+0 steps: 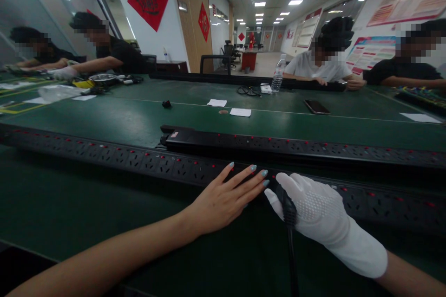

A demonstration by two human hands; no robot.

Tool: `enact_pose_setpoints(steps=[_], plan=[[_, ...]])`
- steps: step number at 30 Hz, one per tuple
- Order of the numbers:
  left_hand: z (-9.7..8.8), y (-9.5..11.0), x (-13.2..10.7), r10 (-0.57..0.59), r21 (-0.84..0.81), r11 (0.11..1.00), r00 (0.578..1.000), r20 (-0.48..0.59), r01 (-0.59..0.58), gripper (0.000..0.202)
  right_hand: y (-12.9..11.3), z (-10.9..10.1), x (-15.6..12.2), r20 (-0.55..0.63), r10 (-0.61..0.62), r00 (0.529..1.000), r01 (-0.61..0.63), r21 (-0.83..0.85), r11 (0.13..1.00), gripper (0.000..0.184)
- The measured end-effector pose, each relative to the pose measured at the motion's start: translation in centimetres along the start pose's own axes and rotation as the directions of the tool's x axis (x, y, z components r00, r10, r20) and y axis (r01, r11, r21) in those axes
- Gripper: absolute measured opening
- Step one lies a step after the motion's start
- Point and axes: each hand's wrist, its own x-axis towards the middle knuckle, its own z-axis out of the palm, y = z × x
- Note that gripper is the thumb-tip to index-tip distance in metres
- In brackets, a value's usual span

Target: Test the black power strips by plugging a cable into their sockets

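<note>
My bare left hand [225, 199] lies flat with fingers stretched out on a long black power strip [114, 158] that runs across the green table [104, 116]. My right hand [315, 209], in a white dotted glove, is closed around a black plug [287, 206] pressed at the strip just right of my left fingertips. The plug's black cable [291, 260] trails toward me. A second black power strip [278, 144] lies just behind the first.
Across the table lie a phone [316, 106], paper slips [240, 112], a small black part [166, 104] and a water bottle [278, 76]. Two people sit at the far left beside a metal bowl [102, 78]. Two more people sit at the far right.
</note>
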Motion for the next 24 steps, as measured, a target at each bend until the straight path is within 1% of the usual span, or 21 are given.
enact_pose_setpoints(steps=[5,10,15,18,21,24], plan=[[0.11,0.04,-0.01,0.000,0.014,1.000,1.000,-0.005,0.000,0.054,-0.02,0.03,0.02,-0.027,-0.001,1.000,0.001,-0.008,1.000,0.028],[0.05,0.02,-0.02,-0.004,0.003,1.000,1.000,0.002,0.004,0.055,-0.08,-0.07,0.08,-0.004,0.010,1.000,-0.010,0.007,1.000,0.026],[0.16,-0.02,-0.05,0.000,0.002,1.000,1.000,-0.017,0.001,0.054,-0.08,-0.07,0.09,-0.013,0.020,1.000,-0.020,-0.024,1.000,0.026],[0.14,-0.06,-0.04,-0.001,0.003,1.000,1.000,-0.026,0.001,0.054,-0.01,0.03,0.06,-0.017,0.010,1.000,-0.010,0.000,1.000,0.027],[0.05,-0.12,0.01,-0.002,-0.009,1.000,1.000,-0.030,0.002,0.056,-0.03,0.03,0.04,0.013,0.014,1.000,-0.015,0.027,1.000,0.024],[0.01,-0.15,0.06,0.000,-0.012,1.000,1.000,-0.030,-0.001,0.057,-0.22,-0.12,0.01,0.065,0.052,0.997,-0.053,0.024,0.998,0.022]])
